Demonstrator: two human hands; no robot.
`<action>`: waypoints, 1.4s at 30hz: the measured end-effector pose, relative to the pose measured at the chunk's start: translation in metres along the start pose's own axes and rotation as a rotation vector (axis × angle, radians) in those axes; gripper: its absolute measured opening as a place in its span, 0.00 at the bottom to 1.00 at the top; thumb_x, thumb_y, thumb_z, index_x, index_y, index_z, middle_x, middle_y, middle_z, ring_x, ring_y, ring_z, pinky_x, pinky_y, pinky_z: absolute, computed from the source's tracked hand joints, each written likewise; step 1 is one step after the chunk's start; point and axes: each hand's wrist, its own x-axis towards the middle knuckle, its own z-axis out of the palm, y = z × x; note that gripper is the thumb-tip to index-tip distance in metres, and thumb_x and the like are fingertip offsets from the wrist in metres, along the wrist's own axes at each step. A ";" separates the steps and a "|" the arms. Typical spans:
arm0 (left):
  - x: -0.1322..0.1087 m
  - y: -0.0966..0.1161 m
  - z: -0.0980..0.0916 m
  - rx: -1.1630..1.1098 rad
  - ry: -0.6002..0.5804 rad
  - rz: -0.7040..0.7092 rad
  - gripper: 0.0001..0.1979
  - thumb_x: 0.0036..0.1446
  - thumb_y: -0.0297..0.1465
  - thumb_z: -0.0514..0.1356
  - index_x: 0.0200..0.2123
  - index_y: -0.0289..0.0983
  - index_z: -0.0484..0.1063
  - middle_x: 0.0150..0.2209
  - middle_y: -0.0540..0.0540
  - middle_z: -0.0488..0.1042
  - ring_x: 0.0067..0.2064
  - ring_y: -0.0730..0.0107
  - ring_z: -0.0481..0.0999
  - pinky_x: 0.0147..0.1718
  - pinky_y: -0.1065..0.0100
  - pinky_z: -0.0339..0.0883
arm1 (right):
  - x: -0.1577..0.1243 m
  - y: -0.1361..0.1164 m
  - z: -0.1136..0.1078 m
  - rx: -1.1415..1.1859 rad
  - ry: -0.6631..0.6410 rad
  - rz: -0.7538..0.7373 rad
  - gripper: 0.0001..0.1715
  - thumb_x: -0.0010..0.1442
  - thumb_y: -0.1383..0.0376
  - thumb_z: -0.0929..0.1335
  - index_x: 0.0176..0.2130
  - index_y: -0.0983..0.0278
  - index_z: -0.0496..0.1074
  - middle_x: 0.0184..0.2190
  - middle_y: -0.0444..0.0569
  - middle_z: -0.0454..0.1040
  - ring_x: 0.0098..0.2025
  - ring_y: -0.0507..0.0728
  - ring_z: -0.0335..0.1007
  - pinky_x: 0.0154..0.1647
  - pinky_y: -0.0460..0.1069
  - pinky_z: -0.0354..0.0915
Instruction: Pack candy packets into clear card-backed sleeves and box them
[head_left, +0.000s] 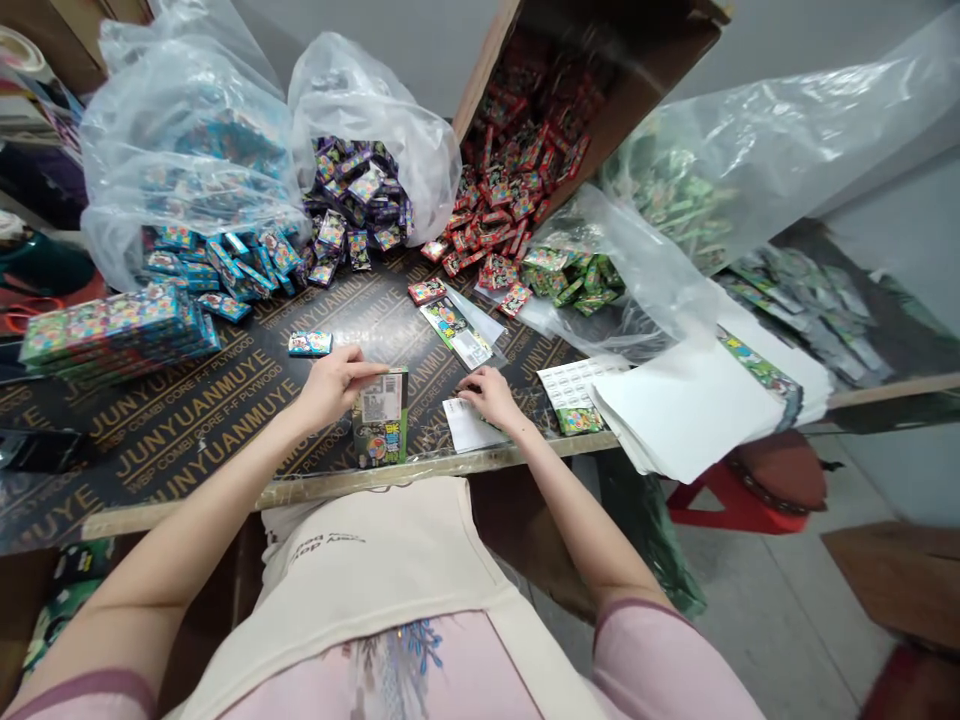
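Observation:
My left hand has its thumb and fingertips closed on the upper edge of a flat green-and-black printed packet, which lies near the table's front edge. My right hand is closed, with bent fingers at the top of a small white sheet; a small dark bit shows by the fingertips. Beyond the hands lie a single blue candy-like pack, a red pack and a long printed wrapper. To the right of my right hand is a white printed sticker sheet with a green end.
At the back are plastic bags of blue packs and purple packs, a tipped carton of red packs and a bag of green packs. Stacked packs stand left. White sheets overhang the right edge above a red stool.

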 end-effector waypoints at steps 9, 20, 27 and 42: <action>-0.006 -0.001 0.005 0.043 0.017 -0.006 0.14 0.61 0.30 0.54 0.41 0.43 0.80 0.30 0.46 0.68 0.32 0.70 0.68 0.31 0.69 0.61 | -0.012 0.009 0.026 -0.010 0.001 -0.082 0.06 0.55 0.71 0.66 0.27 0.62 0.67 0.32 0.52 0.69 0.40 0.60 0.62 0.44 0.53 0.57; -0.008 0.008 0.013 -0.079 0.131 -0.064 0.12 0.59 0.30 0.56 0.37 0.42 0.81 0.31 0.46 0.71 0.33 0.69 0.70 0.33 0.68 0.64 | -0.014 0.004 0.003 0.117 0.066 -0.024 0.05 0.55 0.69 0.60 0.28 0.60 0.61 0.26 0.46 0.66 0.30 0.56 0.62 0.35 0.49 0.57; -0.005 0.017 0.010 -0.244 0.230 -0.210 0.04 0.50 0.30 0.63 0.25 0.39 0.78 0.26 0.45 0.75 0.30 0.66 0.73 0.33 0.67 0.63 | 0.014 -0.083 -0.035 0.614 0.292 -0.122 0.06 0.50 0.63 0.70 0.27 0.60 0.68 0.24 0.41 0.68 0.30 0.54 0.62 0.38 0.50 0.59; -0.008 0.023 0.013 -0.339 0.370 -0.293 0.06 0.44 0.30 0.66 0.20 0.37 0.73 0.24 0.47 0.75 0.28 0.66 0.72 0.32 0.67 0.62 | 0.041 -0.170 -0.006 0.921 -0.226 -0.155 0.20 0.42 0.67 0.75 0.35 0.62 0.68 0.18 0.34 0.65 0.21 0.48 0.61 0.25 0.44 0.55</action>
